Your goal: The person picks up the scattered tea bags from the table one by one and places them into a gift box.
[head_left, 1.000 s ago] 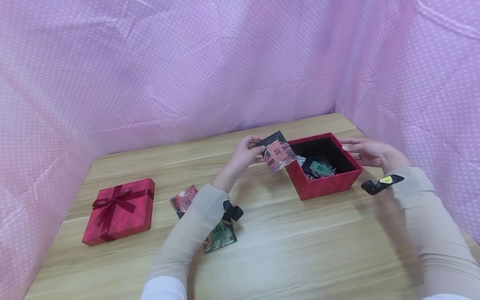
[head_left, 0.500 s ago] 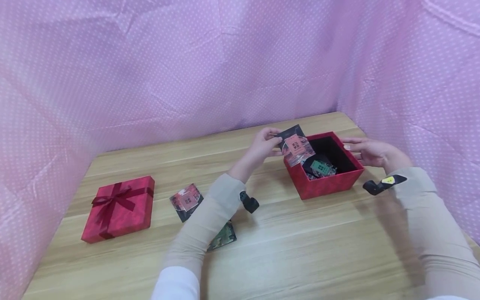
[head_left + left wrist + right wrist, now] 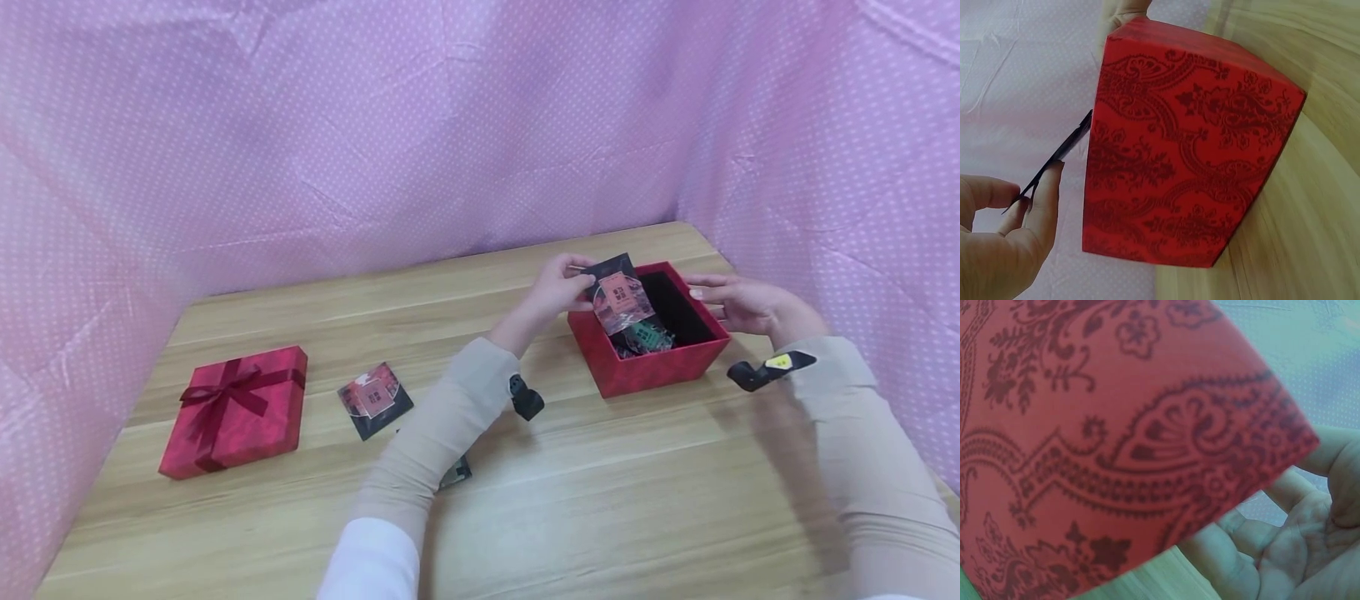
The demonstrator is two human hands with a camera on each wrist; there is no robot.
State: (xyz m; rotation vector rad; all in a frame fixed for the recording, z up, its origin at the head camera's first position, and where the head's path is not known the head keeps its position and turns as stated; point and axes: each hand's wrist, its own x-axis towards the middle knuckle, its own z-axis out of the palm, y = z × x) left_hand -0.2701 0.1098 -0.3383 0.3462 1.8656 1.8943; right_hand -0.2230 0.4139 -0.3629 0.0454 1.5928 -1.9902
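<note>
Between thumb and fingers, my left hand (image 3: 561, 285) pinches a flat square packet (image 3: 619, 292) with a dark upper part and a pink label. The packet leans over the left side of the red box (image 3: 667, 367), overlapping its opening in the head view. In the left wrist view the same packet (image 3: 1063, 151) appears edge-on, close to the patterned wall. Inside the box lies a packet with a green label (image 3: 649, 336), partly covered. My right hand (image 3: 742, 304) rests at the box's right rim, fingers loosely extended; its palm (image 3: 1297, 544) shows beside the corner.
A red lid (image 3: 255, 417) with a dark ribbon bow lies at the left of the wooden table (image 3: 570, 508). One pink-labelled packet (image 3: 375, 400) lies right of it. Another packet (image 3: 455, 473) is mostly hidden by my left forearm. Pink dotted cloth (image 3: 420, 142) hangs behind.
My left hand has carried the pink-labelled packet rightward, from beside the box to over its opening. The right hand stays at the box's right side.
</note>
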